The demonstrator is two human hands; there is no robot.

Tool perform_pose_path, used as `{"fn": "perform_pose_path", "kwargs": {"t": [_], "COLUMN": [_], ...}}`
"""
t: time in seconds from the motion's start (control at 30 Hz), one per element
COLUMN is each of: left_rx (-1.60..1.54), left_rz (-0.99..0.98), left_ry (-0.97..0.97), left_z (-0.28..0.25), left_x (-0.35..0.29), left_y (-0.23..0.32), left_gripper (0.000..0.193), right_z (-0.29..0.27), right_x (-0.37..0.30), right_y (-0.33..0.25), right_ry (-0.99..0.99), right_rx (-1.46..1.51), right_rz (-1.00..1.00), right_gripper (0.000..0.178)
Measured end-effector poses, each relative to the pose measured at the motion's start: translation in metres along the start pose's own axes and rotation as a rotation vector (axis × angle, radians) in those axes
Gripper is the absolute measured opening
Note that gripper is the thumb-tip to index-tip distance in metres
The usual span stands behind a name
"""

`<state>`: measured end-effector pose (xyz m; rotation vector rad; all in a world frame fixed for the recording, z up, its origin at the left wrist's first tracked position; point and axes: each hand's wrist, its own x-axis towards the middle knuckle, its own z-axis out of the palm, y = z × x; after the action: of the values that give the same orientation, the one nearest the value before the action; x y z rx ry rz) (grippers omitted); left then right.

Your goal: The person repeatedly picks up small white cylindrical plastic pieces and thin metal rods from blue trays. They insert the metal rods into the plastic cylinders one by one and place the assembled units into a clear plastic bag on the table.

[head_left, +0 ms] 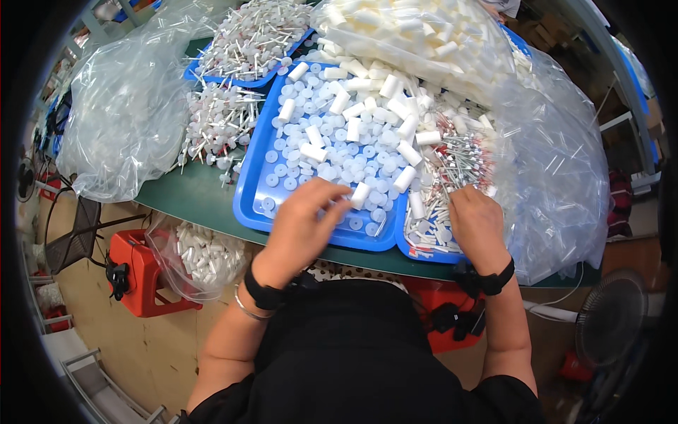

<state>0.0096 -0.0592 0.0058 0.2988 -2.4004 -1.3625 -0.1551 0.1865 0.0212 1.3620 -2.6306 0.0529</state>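
Observation:
My left hand [311, 215] is over the front of a blue tray [245, 205] filled with translucent white discs [353, 162]. Its thumb and fingers curl together in a pinch beside a white foam-like cylinder [360, 196]; whatever they hold is too small to make out. Further right, my right hand [478, 222] reaches over a second blue tray [452, 258], fingers pressed together at the near edge of a pile of thin metal pins with red ends [459, 161]. Its fingertips hide anything between them. Short white sticks [438, 215] lie beside that hand.
Behind the trays sits a large clear bag of white cylinders [424, 42]. White stems with discs fill another blue tray [254, 35] and spill onto the green table [183, 191]. Empty-looking plastic bags [120, 113] flank the work. A red stool [141, 283] stands below left.

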Motion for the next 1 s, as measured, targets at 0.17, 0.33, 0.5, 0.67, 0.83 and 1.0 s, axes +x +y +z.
{"fn": "perform_pose_path", "kwargs": {"t": [0.17, 0.33, 0.5, 0.67, 0.83, 1.0], "left_rx": [0.265, 0.342, 0.372, 0.434, 0.413, 0.303], "left_rz": [0.138, 0.140, 0.137, 0.138, 0.128, 0.257], "left_ry": [-0.021, -0.108, -0.152, -0.235, -0.183, -0.003], "left_z": [0.017, 0.010, 0.006, 0.005, 0.003, 0.016], "left_x": [-0.005, -0.003, -0.006, -0.001, 0.002, 0.010], "left_y": [-0.004, -0.004, -0.007, -0.006, 0.003, 0.006], "left_gripper": [0.026, 0.024, 0.020, 0.018, 0.018, 0.017], "right_z": [-0.017, -0.024, -0.034, -0.036, -0.034, -0.029], "right_x": [-0.001, -0.017, -0.022, -0.025, -0.028, -0.029], "right_y": [-0.007, -0.002, -0.011, -0.020, -0.024, -0.028], "right_ry": [0.134, 0.216, 0.220, 0.185, 0.189, 0.185], "right_rx": [0.394, 0.881, 1.245, 1.347, 1.328, 1.296], "right_rz": [0.125, 0.389, 0.399, 0.355, 0.385, 0.393], "right_gripper": [0.006, 0.004, 0.007, 0.009, 0.008, 0.007]}}
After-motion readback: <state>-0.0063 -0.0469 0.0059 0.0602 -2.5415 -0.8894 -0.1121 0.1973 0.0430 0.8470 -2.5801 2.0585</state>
